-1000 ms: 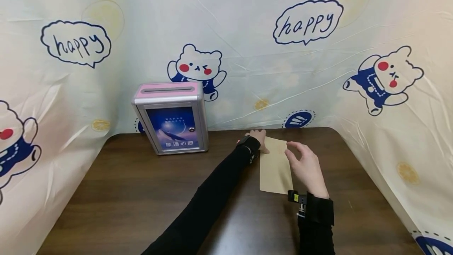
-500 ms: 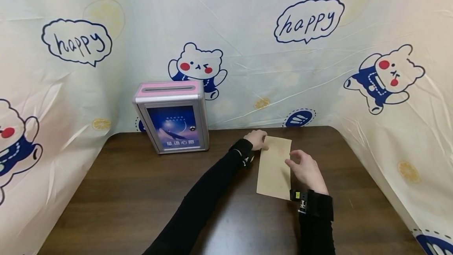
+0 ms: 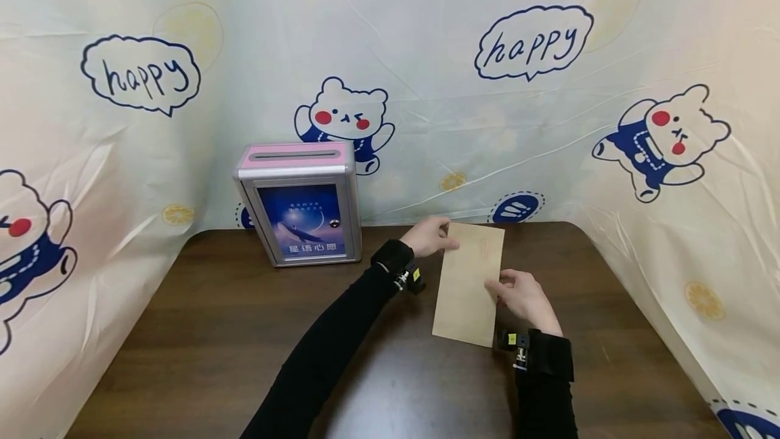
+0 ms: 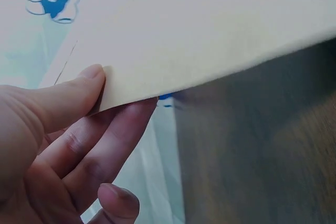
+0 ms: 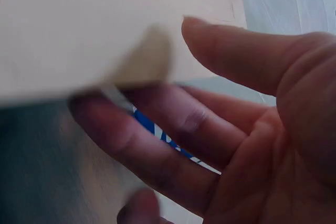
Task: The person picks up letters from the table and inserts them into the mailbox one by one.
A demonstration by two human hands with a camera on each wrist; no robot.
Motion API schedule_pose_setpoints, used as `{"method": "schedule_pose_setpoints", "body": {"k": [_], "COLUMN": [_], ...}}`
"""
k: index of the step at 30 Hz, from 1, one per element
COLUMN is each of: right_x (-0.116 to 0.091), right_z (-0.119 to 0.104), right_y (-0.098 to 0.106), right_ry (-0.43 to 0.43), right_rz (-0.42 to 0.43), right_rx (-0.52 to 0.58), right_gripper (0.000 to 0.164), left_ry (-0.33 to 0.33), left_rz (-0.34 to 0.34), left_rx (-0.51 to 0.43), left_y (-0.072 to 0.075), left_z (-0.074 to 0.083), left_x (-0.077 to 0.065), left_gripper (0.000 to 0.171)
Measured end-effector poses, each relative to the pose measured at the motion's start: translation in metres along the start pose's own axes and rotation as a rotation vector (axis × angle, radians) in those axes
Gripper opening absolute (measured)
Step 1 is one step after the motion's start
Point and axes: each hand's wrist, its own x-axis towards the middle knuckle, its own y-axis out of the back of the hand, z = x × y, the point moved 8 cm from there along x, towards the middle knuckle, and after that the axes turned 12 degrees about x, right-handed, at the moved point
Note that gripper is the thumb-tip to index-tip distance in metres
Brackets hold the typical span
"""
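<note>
A tan paper envelope [image 3: 469,283] with faint reddish print near its top is held up off the dark table in the head view. My left hand [image 3: 428,236] pinches its upper left edge, thumb [image 4: 79,93] on the front and fingers behind, as the left wrist view shows. By the opposite long edge is my right hand [image 3: 525,298]. Its fingers [image 5: 173,114] reach under that edge in the right wrist view, while the thumb [image 5: 231,51] stands apart from the paper over a blurred shadow. The envelope hides the tips of those fingers.
A silver box [image 3: 298,205] with a pink top, a slot and a blue picture on its locked door stands at the back left of the wooden table [image 3: 201,330]. Behind the table hangs a printed cloth [image 3: 426,134] with bears.
My left hand has drawn the envelope nearer and a little leftward, lifting and tilting it. The right hand has come down along its right edge, its fingers now under the paper.
</note>
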Motion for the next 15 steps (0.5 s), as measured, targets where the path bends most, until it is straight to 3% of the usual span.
{"method": "schedule_pose_setpoints", "body": {"k": [5,9,15], "right_x": [0.001,-0.001,-0.005], "right_z": [-0.006,-0.015,-0.028], "right_y": [-0.001,0.000,0.002], "right_ry": [0.057,0.120,0.187], "right_rz": [0.005,0.001,0.020], "right_rx": [0.013,0.043,0.088], "right_gripper": [0.027,0.024,0.025], "left_ry": [-0.052,-0.092,-0.095], "left_rz": [0.065,0.122,0.121], "left_rx": [-0.081,-0.168,-0.234], "left_y": [0.009,0.013,0.010], "left_z": [0.005,0.006,0.004], "left_x": [-0.008,-0.019,-0.035], "left_gripper": [0.025,0.019,0.034]}}
